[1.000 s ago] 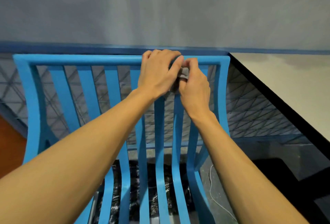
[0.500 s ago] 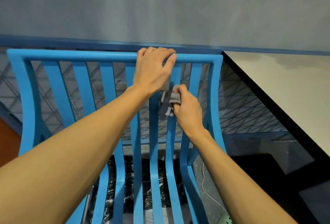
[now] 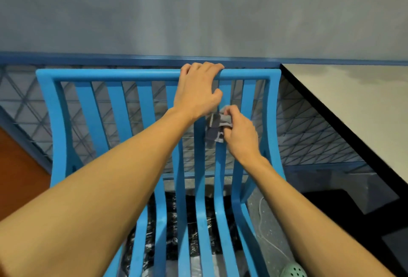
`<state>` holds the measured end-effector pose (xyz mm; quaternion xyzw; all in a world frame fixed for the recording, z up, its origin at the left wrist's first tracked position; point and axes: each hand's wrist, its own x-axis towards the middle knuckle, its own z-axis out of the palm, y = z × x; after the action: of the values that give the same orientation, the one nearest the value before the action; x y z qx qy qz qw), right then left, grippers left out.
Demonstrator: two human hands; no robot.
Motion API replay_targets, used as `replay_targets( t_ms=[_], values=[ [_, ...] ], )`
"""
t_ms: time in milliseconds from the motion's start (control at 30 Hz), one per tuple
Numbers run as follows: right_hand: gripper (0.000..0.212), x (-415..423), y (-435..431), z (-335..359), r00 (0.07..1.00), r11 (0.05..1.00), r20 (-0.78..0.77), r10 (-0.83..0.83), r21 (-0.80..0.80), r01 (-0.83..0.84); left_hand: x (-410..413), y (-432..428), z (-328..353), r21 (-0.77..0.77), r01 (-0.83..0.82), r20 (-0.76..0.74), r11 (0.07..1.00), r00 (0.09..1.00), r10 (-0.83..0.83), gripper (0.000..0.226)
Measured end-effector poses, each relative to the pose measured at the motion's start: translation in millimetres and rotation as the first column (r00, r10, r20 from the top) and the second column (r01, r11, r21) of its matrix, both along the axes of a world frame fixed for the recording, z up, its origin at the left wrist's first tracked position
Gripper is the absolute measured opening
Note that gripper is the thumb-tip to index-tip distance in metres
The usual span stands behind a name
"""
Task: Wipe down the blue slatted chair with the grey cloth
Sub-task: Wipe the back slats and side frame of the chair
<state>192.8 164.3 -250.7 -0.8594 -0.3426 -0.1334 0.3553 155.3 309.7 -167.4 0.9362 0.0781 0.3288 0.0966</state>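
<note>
The step in hand looks like wiping one slat (image 3: 220, 166) of the chair (image 3: 59, 122) back, the second from the right. The cloth (image 3: 217, 129) sits bunched on that slat, about a third of the way down from the top rail (image 3: 114, 76). To do it well, I judge the cloth should wrap the slat front and sides, so that one stroke cleans more than the near face. The stroke should run the length of the slat, down through the curve toward the seat, with steady pressure. The loose tail of cloth hanging to the left could catch on the neighbouring slat, so it is worth gathering in. The narrow gaps leave little room, so the knuckles should stay clear of the slat on the right.

The left hand (image 3: 196, 93) grips the top rail near its middle. Its fingers (image 3: 205, 67) curl over the far side of the rail and the thumb sits on the near side, which should steady the chair against the push of the wipe. The left forearm reaches in from the near left, nearly straight.

The right hand (image 3: 239, 135) lies lower and just right of the left wrist. Its fingers (image 3: 231, 111) are bent and pinch the cloth against the slat; how far they reach round the back I cannot tell. The right forearm comes up from the near right, wrist slightly bent inward.
</note>
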Motion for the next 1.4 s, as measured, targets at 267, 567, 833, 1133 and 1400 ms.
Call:
replay_targets(
  t_ms=[267,567,833,1133,1400],
  values=[
    [0.011,18.9,25.8,46.8,0.998,0.972,0.07,0.002,0.236,-0.019,-2.0,3.9,-0.8,0.01,-0.009,0.021,1.0,1.0,0.008,0.043],
    [0.018,12.6,-3.7,12.9,0.997,0.998,0.064,-0.033,0.057,0.029,0.8,2.9,-1.6,0.015,-0.009,0.033,1.0,0.999,0.009,0.043],
    [0.014,1.8,15.9,-2.1,0.999,0.989,0.039,-0.005,0.145,-0.001,2.1,2.0,-3.8,0.006,-0.019,0.064,1.0,0.998,0.018,0.039],
    [0.013,12.9,17.9,29.8,0.992,0.994,0.129,-0.012,0.108,-0.002,1.4,-0.2,-2.7,-0.031,-0.012,0.06,0.999,0.998,0.014,0.04],
    [0.017,-6.4,-2.8,-12.4,0.999,0.999,0.043,-0.024,-0.028,0.025,0.9,3.1,-3.1,-0.03,-0.005,0.062,1.0,0.998,0.007,0.04]
  ],
)
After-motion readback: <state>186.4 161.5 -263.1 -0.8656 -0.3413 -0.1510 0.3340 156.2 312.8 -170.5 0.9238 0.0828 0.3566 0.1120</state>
